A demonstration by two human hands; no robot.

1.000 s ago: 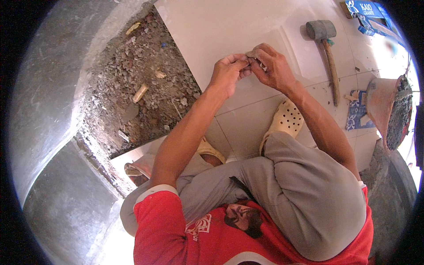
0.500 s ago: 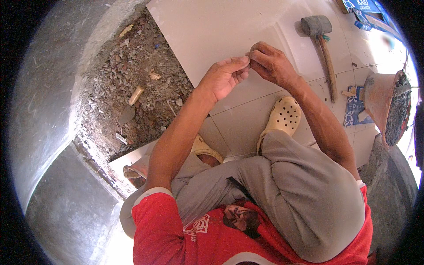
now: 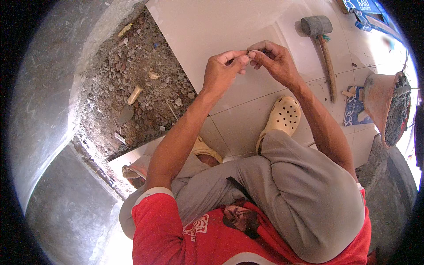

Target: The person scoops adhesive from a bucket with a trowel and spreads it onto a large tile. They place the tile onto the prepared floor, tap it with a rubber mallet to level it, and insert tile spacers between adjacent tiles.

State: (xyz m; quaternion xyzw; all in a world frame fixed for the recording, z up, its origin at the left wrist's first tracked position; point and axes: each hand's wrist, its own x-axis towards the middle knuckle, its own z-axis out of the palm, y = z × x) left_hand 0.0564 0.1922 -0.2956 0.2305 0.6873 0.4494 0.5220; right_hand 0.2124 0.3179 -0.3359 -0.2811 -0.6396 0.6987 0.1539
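Observation:
My left hand (image 3: 224, 70) and my right hand (image 3: 274, 62) meet fingertip to fingertip above the pale floor tiles (image 3: 207, 31). Thumb and forefinger are pinched together on each hand. Whatever lies between them is too small to make out. Right of my hands, a rubber mallet (image 3: 316, 26) with a grey head and wooden handle lies on the tiles. A trowel (image 3: 131, 102) with a wooden handle rests on the rubble at the left.
Rough rubble (image 3: 150, 57) fills the untiled strip along the grey wall (image 3: 44, 84). A tilted bucket (image 3: 380, 99) of dark grey mix stands at the right, beside a blue cardboard piece (image 3: 353, 106). More blue cardboard (image 3: 373, 15) lies at the far right. My cream clogs (image 3: 282, 115) stand on the tiles.
My left hand has turned so that its back shows more, and its thumb and forefinger have closed. The right fingers have shifted around the pinch. Surrounding things stay put.

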